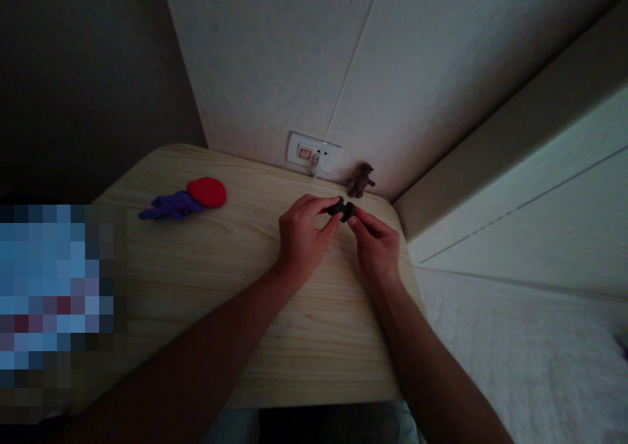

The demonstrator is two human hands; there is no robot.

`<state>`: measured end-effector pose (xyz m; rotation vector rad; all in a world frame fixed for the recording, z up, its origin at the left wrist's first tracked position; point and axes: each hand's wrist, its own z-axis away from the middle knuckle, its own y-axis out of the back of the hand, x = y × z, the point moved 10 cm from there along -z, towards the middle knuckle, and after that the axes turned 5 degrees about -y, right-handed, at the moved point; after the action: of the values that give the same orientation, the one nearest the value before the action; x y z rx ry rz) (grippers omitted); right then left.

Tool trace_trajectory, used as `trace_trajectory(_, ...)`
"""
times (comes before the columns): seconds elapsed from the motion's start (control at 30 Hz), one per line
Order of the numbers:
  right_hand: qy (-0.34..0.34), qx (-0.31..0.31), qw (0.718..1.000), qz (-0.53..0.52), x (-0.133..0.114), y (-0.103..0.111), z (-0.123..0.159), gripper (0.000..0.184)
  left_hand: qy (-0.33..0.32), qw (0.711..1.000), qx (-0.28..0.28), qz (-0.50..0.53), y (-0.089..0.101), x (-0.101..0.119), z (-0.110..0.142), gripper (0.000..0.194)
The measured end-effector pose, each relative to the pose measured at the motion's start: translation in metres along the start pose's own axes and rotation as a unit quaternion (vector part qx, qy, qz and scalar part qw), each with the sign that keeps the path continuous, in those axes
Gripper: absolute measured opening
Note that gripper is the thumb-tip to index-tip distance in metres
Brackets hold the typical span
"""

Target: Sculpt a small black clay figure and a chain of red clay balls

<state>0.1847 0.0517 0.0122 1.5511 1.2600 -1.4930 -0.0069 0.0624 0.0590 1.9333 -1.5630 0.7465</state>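
Note:
Between my two hands, above the far right part of the table, is a small black clay-like piece [343,209] with two rounded lumps joined by a narrower middle. My left hand [305,231] pinches its left lump between thumb and fingers. With its thumb and fingertips, my right hand [379,242] grips the right lump. Just behind the hands, a small dark brown figure [362,181] with a head, arms and legs stands close to the wall. Over on the left of the table, a flat red disc [207,192] touches a lumpy purple piece [171,205].
The light wooden table [235,261] has rounded corners and meets the wall at the back. A wall socket [314,152] with something plugged in sits just above its rear edge. White quilted bedding [515,346] lies to the right. A blurred-out patch [49,307] covers the lower left.

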Motion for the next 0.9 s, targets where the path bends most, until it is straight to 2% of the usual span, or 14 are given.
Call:
trace_trajectory(0.3,-0.001,0.001,1.0,0.014,0.002,0.0,0.0,0.026,-0.009,1.0,0.001,0.002,0.0,0.0,0.0,0.028)
trace_trajectory(0.53,-0.005,0.018,1.0,-0.005,0.001,0.003,0.0,0.026,0.008,1.0,-0.003,0.017,-0.002,-0.005,0.001,0.026)
trace_trajectory(0.7,0.039,0.024,0.997,0.07,-0.014,0.003,0.005,0.023,0.038,0.999,-0.009,0.012,-0.004,-0.012,0.002,0.026)
trace_trajectory(0.9,0.098,-0.022,0.987,0.128,-0.032,-0.011,0.011,0.022,0.072,0.997,-0.007,0.008,-0.005,-0.02,0.001,0.027)
